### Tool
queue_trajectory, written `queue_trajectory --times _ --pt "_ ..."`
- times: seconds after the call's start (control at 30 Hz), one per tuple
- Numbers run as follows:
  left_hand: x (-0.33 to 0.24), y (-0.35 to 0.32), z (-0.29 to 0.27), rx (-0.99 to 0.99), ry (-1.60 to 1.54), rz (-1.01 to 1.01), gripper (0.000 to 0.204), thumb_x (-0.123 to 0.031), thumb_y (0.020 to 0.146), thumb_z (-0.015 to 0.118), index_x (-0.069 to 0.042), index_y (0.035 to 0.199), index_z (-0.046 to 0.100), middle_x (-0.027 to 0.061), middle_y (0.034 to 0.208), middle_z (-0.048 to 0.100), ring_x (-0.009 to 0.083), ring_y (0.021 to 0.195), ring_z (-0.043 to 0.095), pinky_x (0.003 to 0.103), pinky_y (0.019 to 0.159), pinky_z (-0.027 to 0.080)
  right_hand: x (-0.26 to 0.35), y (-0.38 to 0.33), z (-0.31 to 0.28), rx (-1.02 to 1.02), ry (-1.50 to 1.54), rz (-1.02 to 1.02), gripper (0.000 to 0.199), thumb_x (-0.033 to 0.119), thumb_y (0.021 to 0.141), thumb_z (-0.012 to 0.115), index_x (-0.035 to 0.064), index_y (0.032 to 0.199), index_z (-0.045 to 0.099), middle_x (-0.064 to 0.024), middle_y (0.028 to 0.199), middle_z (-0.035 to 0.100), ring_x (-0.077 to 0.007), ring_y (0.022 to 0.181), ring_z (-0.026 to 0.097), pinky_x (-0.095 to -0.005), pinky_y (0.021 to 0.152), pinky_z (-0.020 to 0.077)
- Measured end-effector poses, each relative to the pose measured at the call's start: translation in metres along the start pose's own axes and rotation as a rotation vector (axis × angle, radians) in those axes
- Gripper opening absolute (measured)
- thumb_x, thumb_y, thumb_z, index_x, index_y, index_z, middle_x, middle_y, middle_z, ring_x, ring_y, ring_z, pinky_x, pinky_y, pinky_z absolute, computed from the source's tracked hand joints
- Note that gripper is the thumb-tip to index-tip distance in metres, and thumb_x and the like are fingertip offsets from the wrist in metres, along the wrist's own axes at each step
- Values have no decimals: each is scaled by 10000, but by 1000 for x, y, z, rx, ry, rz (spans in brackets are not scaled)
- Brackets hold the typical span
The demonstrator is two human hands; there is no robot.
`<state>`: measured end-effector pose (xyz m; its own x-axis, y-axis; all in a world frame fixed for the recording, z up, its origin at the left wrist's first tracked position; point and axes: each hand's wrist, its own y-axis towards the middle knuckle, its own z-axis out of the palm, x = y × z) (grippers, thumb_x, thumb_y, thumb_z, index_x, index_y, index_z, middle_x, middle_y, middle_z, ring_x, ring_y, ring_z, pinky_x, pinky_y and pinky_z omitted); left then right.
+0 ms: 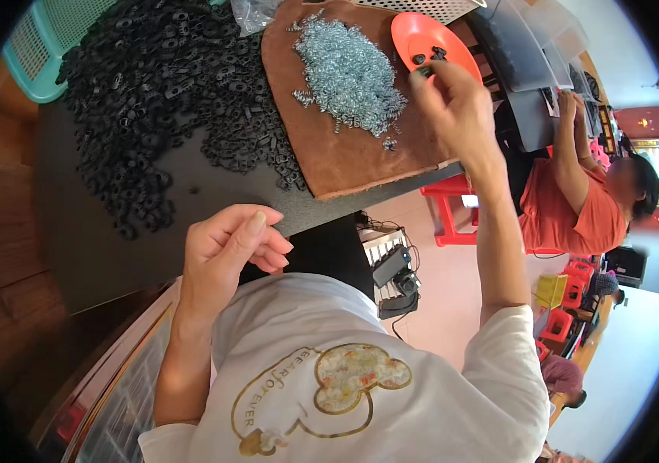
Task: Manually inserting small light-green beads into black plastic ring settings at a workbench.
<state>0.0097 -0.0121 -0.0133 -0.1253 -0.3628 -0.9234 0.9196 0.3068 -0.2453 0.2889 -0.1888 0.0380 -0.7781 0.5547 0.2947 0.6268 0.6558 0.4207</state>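
My right hand (456,104) reaches over the near edge of an orange plate (453,46) at the far right of the table. Its thumb and fingers close on a small black plastic part (425,71). A few similar black pieces (437,53) lie in the plate just beyond the fingertips. My left hand (229,247) hovers at the table's front edge, fingers curled and thumb pressed against the index finger; whatever it may hold is hidden. Between the hands, a heap of small silvery coil springs (348,73) rests on a brown leather-like mat (298,116).
A big heap of black plastic parts (160,92) covers the table's left and back. A green basket (36,62) stands at the far left, a clear bag (254,15) at the back. Red stools (449,208) stand on the floor to the right. Another person (576,193) works at the right.
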Motion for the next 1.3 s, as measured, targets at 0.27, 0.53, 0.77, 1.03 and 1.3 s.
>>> queue_trajectory --times 0.27,0.53,0.77,1.03,1.3 --pt "2 -1 -1 -33 0 1 305 -238 1000 519 40 1021 644 104 792 693 127 651 659 240 576 540 -43 5 3 35 100 167 333 274 912 580 -41 977 663 -201 725 630 -272 674 647 -353 649 490" --pt "7 -1 2 -5 64 66 265 -207 991 526 24 953 651 52 761 676 82 641 624 215 582 503 91 4 49 255 401 -417 180 101 873 614 13 1029 638 -142 877 596 -331 778 618 -390 659 504" --pt "4 -3 -1 15 181 113 264 -184 994 505 37 974 648 81 753 678 98 608 632 230 545 519 152 29 102 266 272 -659 128 123 836 627 35 929 623 -100 862 543 -313 771 618 -416 621 511" --pt "6 -6 -7 26 117 119 280 -204 991 518 46 969 640 71 740 663 97 634 629 231 563 516 175 32 113 429 144 -778 104 131 792 640 31 804 613 -102 842 545 -279 755 625 -400 597 518" --pt "10 -4 -7 39 139 172 273 -194 988 528 53 953 638 79 729 656 101 628 627 237 571 522 194 38 123 225 219 -809 119 98 780 608 54 890 604 -98 829 540 -276 773 630 -394 586 523"
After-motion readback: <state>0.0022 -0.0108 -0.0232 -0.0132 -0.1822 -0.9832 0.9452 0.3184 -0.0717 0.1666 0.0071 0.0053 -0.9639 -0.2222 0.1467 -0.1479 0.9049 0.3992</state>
